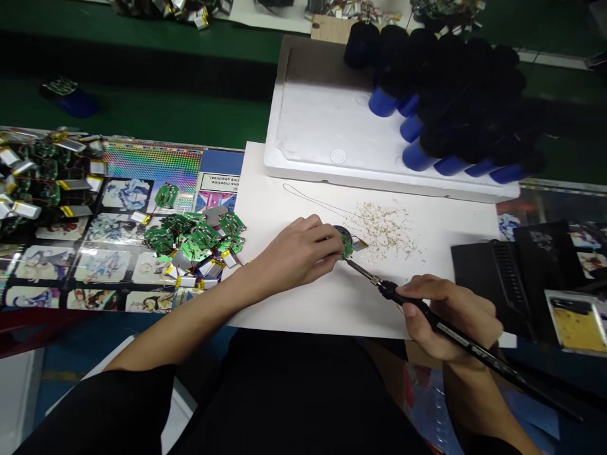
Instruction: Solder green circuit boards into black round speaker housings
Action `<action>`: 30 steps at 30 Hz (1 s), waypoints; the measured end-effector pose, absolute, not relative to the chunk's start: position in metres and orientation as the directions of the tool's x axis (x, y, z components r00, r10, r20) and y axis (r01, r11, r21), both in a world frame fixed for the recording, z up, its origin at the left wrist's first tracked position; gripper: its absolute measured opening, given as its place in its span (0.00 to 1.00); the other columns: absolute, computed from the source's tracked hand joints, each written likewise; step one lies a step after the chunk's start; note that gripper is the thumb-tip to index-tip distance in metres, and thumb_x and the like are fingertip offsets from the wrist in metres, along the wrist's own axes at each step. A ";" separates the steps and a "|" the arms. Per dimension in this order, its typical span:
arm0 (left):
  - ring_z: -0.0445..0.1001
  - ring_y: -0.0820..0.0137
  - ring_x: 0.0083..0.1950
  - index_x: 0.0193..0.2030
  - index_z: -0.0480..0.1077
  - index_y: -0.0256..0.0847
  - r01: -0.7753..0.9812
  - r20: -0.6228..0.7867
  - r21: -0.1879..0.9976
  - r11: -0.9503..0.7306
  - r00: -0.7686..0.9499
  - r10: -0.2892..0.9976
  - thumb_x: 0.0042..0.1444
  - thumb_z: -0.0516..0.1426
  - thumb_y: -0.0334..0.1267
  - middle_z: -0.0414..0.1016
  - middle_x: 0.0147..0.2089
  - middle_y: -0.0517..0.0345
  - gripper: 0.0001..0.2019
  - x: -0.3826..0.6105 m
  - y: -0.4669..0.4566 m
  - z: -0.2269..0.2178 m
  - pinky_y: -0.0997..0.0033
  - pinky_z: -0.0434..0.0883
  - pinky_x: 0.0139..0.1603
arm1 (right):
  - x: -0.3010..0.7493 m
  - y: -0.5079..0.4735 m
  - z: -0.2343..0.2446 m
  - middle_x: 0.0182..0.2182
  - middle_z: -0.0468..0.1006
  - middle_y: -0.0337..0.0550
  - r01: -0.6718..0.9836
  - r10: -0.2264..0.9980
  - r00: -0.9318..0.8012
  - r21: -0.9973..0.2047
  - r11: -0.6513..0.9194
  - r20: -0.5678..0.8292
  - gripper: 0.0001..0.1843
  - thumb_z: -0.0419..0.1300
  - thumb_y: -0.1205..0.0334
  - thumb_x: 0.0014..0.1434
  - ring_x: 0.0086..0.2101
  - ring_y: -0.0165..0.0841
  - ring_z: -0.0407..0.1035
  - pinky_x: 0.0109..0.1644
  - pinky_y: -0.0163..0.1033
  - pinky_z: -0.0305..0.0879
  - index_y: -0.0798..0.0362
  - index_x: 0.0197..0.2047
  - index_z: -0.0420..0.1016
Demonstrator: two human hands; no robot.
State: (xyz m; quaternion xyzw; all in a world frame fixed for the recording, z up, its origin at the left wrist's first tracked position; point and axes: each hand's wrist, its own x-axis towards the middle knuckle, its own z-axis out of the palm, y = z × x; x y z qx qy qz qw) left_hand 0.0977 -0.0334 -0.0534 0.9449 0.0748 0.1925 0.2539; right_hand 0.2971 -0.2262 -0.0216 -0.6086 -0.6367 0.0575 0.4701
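- Far across the scene, a green-matted bench runs behind a white foam tray [332, 126], with blue cylinders capped in black [412, 155] massed on its right side.
- To the left lies a printed sheet of illustrated panels [128, 265], and to the right a black ribbed case [502, 278].
- Nearer in, a white paper sheet [303, 316] lies under the work, with pale clippings [384, 230] scattered on it and a thin wire loop [313, 202] at its far side.
- On the left, a heap of green circuit boards [194, 240] with attached silver pouch batteries sits on the printed sheet.
- The left hand [296, 253] is closed, pinching a round green circuit board [348, 248] above the paper, near the clippings.
- The right hand [446, 316] grasps a black soldering iron [474, 347] like a pen, its tip [360, 270] at the board's near edge; whether they touch is hard to tell.
- The step in hand looks like soldering a joint on that board. The next move calls for a steady board and the tip held on the joint.
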 end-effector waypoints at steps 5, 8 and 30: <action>0.74 0.62 0.49 0.47 0.76 0.40 0.037 0.328 0.517 -0.855 0.914 0.237 0.76 0.53 0.35 0.83 0.51 0.51 0.10 0.098 -0.032 -0.055 0.60 0.72 0.53 | 0.305 -0.239 -0.024 0.27 0.83 0.39 0.664 0.775 0.328 -0.715 0.218 0.541 0.06 0.68 0.62 0.62 0.25 0.37 0.79 0.26 0.42 0.78 0.46 0.43 0.84; 0.74 0.63 0.48 0.48 0.76 0.40 0.032 0.328 0.520 -0.854 0.915 0.235 0.76 0.53 0.35 0.83 0.51 0.51 0.10 0.097 -0.032 -0.054 0.60 0.72 0.52 | 0.310 -0.248 -0.032 0.27 0.82 0.39 0.623 0.681 0.480 -0.761 0.180 0.553 0.04 0.71 0.60 0.61 0.26 0.36 0.77 0.27 0.41 0.75 0.47 0.40 0.84; 0.74 0.61 0.65 0.50 0.73 0.43 0.125 0.030 0.774 -0.621 0.972 0.234 0.73 0.58 0.35 0.67 0.69 0.46 0.03 0.083 -0.024 -0.043 0.61 0.72 0.66 | 0.302 -0.229 -0.089 0.28 0.82 0.36 0.287 0.590 0.759 -0.955 0.078 0.276 0.12 0.70 0.52 0.67 0.25 0.32 0.79 0.32 0.38 0.77 0.50 0.47 0.78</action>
